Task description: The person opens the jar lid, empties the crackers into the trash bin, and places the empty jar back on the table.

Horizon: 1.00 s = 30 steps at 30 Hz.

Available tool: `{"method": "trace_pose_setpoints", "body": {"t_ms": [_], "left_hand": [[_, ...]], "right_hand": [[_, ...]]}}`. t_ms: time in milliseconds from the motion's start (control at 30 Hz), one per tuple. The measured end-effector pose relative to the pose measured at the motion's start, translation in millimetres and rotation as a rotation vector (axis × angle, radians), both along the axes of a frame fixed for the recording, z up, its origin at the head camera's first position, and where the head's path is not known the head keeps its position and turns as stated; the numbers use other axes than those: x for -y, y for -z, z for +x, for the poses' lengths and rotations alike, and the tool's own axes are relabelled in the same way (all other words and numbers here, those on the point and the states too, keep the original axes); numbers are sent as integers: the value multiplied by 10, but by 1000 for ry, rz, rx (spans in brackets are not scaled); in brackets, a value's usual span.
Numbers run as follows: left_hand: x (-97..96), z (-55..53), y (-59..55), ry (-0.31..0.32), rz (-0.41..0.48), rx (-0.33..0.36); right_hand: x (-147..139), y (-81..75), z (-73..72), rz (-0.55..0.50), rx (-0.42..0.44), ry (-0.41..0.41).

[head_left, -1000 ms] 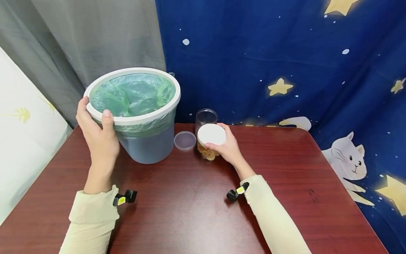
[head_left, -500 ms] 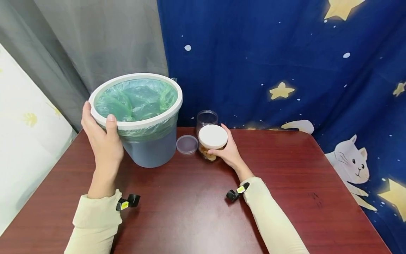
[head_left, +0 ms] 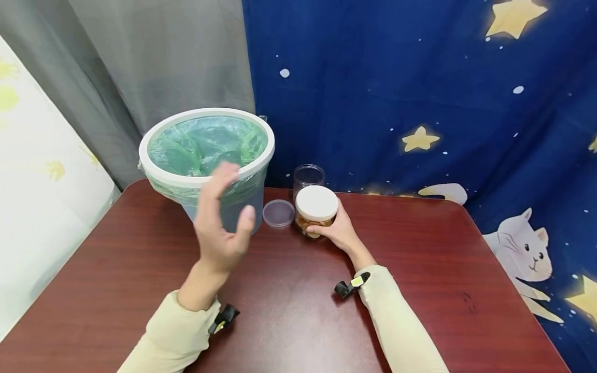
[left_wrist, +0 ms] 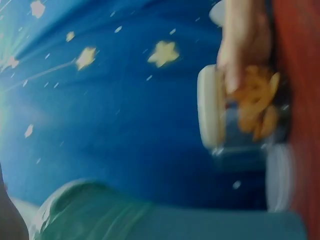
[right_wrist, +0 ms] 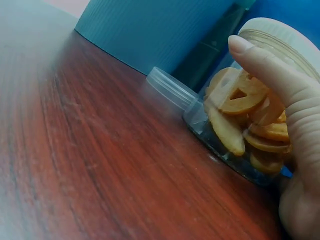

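Note:
My right hand (head_left: pixel 342 228) grips a clear jar with a white screw lid (head_left: pixel 317 203), thumb along its near side. Smiley-shaped orange-brown cookies (right_wrist: pixel 242 95) fill part of that jar, which stands on the table. My left hand (head_left: pixel 221 228) is in the air before the trash bin (head_left: pixel 269 149), fingers spread and holding nothing; it looks blurred. Green plastic bag (head_left: pixel 219 137) lines the bin under a white rim ring. Behind the cookie jar stands a second clear jar (head_left: pixel 309 174) with no lid on it. A flat clear lid (head_left: pixel 279 214) lies between bin and jars.
The dark red wooden table (head_left: pixel 289 290) ends at a blue star-print curtain (head_left: pixel 354 93) behind the jars. A grey curtain (head_left: pixel 186 57) hangs behind the bin. White patterned cloth (head_left: pixel 46 207) borders the left side.
My left hand has let go of the bin's rim and moved right, toward the middle. The bin, tilted before, now stands further back. My right hand stays on the cookie jar.

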<state>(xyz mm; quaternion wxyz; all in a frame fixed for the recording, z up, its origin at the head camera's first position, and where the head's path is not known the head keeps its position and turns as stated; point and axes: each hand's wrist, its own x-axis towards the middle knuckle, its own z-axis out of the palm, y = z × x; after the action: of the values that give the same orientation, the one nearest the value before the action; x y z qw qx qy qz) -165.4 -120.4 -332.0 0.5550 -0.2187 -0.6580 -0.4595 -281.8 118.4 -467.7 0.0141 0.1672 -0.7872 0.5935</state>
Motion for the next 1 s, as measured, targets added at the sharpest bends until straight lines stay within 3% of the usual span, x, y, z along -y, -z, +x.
{"method": "trace_pose_setpoints", "body": {"t_ms": [33,100,167,267,367,500,667,800,1000], "left_hand": [[-41,-16,51,74,-29,21],[-99,-63,167,178,-86,141],[-145,-140,276,232,-135,313],[-214,-312,417,294,-175,569],[-292,-530,515,410,-144,731],[-402,-833,624,546,-69,791],[-514,-1094,813,578,-24,810],[-521,-1181,954,564,-9,831],[-459,-1191,1052,571,-69,931]], "right_hand": [[2,-40,34,-1,2,-2],[18,-116,92,-21,11,-14],[40,-193,146,-34,24,-27],[48,-164,135,-44,19,-43],[41,-163,130,-34,28,-46],[13,-186,127,-12,35,-27],[-50,-201,129,1,35,-26],[-46,-194,136,-6,29,-39],[-29,-97,45,-12,39,-56]]}}
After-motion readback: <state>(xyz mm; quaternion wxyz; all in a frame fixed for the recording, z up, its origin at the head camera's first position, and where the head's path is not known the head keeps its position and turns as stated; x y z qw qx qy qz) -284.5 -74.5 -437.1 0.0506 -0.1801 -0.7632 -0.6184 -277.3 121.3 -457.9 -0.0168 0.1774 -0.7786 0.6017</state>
